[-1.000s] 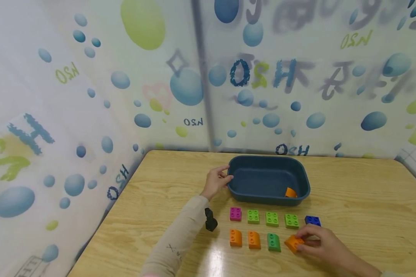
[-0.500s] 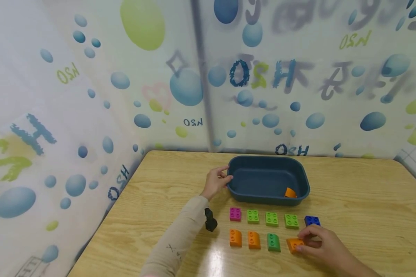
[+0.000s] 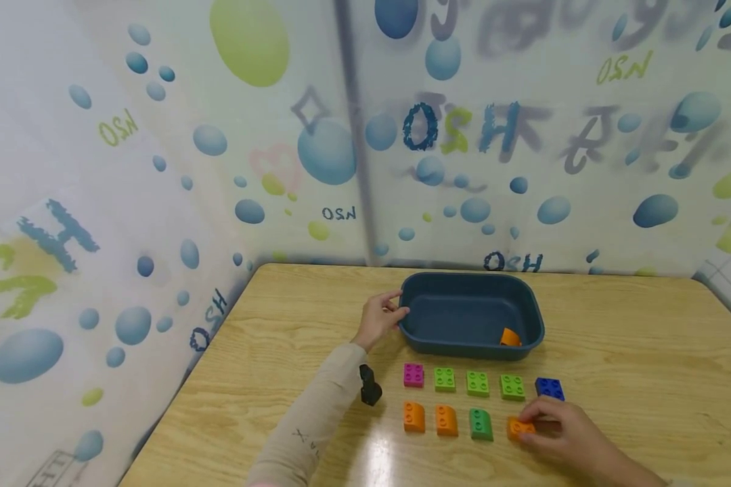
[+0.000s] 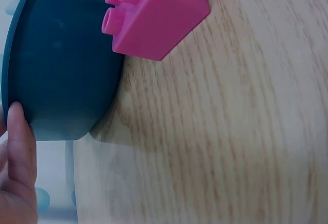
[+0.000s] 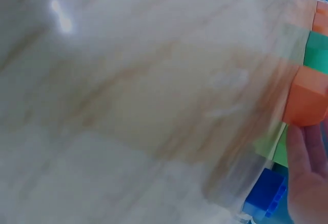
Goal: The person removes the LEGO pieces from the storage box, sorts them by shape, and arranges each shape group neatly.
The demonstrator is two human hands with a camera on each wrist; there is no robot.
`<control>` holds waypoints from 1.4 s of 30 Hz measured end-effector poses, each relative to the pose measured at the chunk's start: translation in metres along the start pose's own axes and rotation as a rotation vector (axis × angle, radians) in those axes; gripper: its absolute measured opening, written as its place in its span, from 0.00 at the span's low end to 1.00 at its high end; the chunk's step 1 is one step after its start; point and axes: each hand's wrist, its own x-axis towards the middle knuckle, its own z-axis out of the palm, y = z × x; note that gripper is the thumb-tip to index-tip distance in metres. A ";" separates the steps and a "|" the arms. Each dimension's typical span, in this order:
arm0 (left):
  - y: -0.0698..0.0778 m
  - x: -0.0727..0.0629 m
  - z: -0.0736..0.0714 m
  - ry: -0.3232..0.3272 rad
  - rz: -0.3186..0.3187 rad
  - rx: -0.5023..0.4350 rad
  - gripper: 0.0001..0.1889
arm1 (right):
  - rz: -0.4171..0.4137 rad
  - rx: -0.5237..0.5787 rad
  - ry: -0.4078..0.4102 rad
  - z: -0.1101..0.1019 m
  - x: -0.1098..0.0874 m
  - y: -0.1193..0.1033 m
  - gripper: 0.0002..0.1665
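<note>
My right hand (image 3: 563, 429) pinches an orange curved-top toy brick (image 3: 519, 428) at the right end of the front row. In the right wrist view the fingertips meet the end of that orange brick (image 5: 306, 97). My left hand (image 3: 379, 319) holds the left rim of a dark blue rectangular bin (image 3: 463, 350), its thumb over the edge. Inside the bin's near right corner lies another orange brick (image 3: 510, 337). The front row also has two orange bricks (image 3: 413, 417) and a green brick (image 3: 480, 424).
Behind the front row stand a magenta brick (image 3: 413, 375), several lime bricks (image 3: 478, 383) and a blue brick (image 3: 550, 388), just in front of the bin. A small black object (image 3: 369, 385) sits beside my left forearm. Patterned curtains (image 3: 280, 169) hang behind the wooden table (image 3: 633, 338).
The orange brick in my right hand has turned from slanted to nearly in line with the row, shifting slightly right. My left hand and the bin stay put.
</note>
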 end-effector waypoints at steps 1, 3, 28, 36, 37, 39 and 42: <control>0.000 0.000 0.000 -0.001 -0.002 -0.002 0.23 | 0.012 -0.013 0.014 0.001 0.000 0.000 0.09; 0.000 0.000 0.000 -0.001 -0.008 -0.010 0.23 | 0.029 -0.043 0.042 0.003 0.000 -0.002 0.10; 0.000 0.000 0.000 0.001 0.004 0.008 0.23 | -0.123 -0.017 -0.156 -0.012 0.002 0.006 0.20; -0.002 0.001 0.001 -0.001 -0.004 -0.003 0.23 | 0.004 -0.050 -0.081 -0.007 0.003 0.000 0.21; -0.002 0.001 0.001 -0.003 -0.004 -0.006 0.23 | 0.029 -0.053 -0.074 -0.006 0.003 -0.002 0.21; -0.002 0.001 0.000 -0.004 -0.002 -0.007 0.23 | 0.054 -0.065 -0.056 -0.005 0.003 -0.003 0.21; -0.003 0.001 0.000 -0.006 0.002 -0.010 0.23 | 0.034 -0.077 -0.037 -0.005 0.003 -0.004 0.22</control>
